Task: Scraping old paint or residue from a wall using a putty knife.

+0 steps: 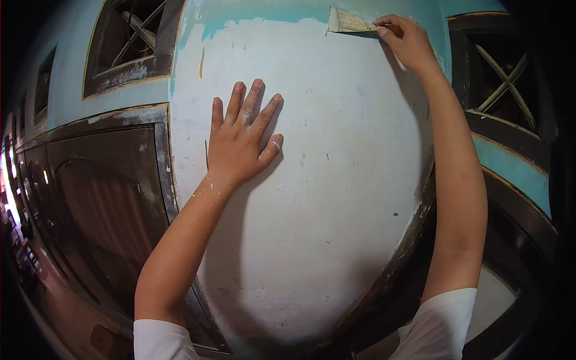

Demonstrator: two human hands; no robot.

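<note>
A whitish wall (310, 216) fills the middle of the view, bare of colour except near its top, where turquoise paint (274, 12) ends in a ragged lower edge. High on the right, my right hand (407, 45) grips a wide-bladed scraper (351, 21) between thumb and fingers. Its pale, smeared blade lies against the wall at the turquoise edge and points left. My left hand (240, 135) rests on the white surface with fingers spread, holding nothing. White dust and flakes cling to its fingers and wrist. The scraper's handle is mostly hidden in my right hand.
On the left are a dark wooden door (108, 193) and a framed vent opening (128, 40) with crossed slats. Another crossed-slat opening (504, 81) is at the right, above a dark frame (508, 216). A brown stool-like object (105, 342) stands low left.
</note>
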